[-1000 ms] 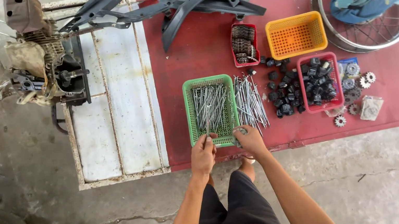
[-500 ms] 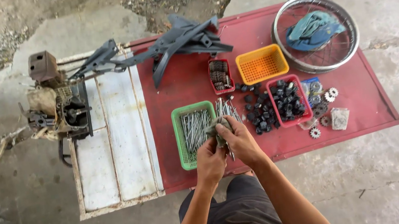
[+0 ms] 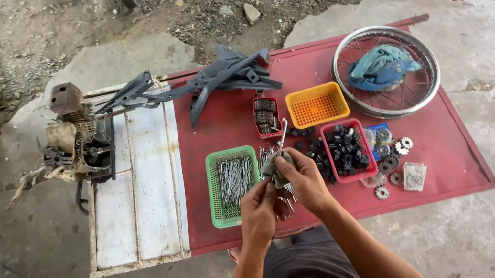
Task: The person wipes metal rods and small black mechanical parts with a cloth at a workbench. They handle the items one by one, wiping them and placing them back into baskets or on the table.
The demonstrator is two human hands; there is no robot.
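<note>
Both hands are raised in front of me above a red board [image 3: 447, 161]. My right hand [image 3: 303, 179] holds a thin metal spoke [image 3: 283, 134] that points up and away, with a small grey rag [image 3: 274, 167] bunched around its lower part. My left hand [image 3: 260, 212] is closed on the lower end of the rag and spoke. Just left of the hands sits a green basket [image 3: 215, 196] full of metal spokes, and a loose pile of spokes [image 3: 266, 154] lies beside it under my hands.
A red tray of black parts [image 3: 346, 150], an empty orange basket [image 3: 317, 105], a small red tray [image 3: 267, 116], sprockets [image 3: 403, 146], a spoked wheel rim [image 3: 386, 71] with a blue cloth, dark frame parts [image 3: 212, 79] and an engine block [image 3: 78, 141] lie around.
My hands left the table edge, picked up a spoke and rag, and rose in front of me. The camera view has pulled back and tilted up.
</note>
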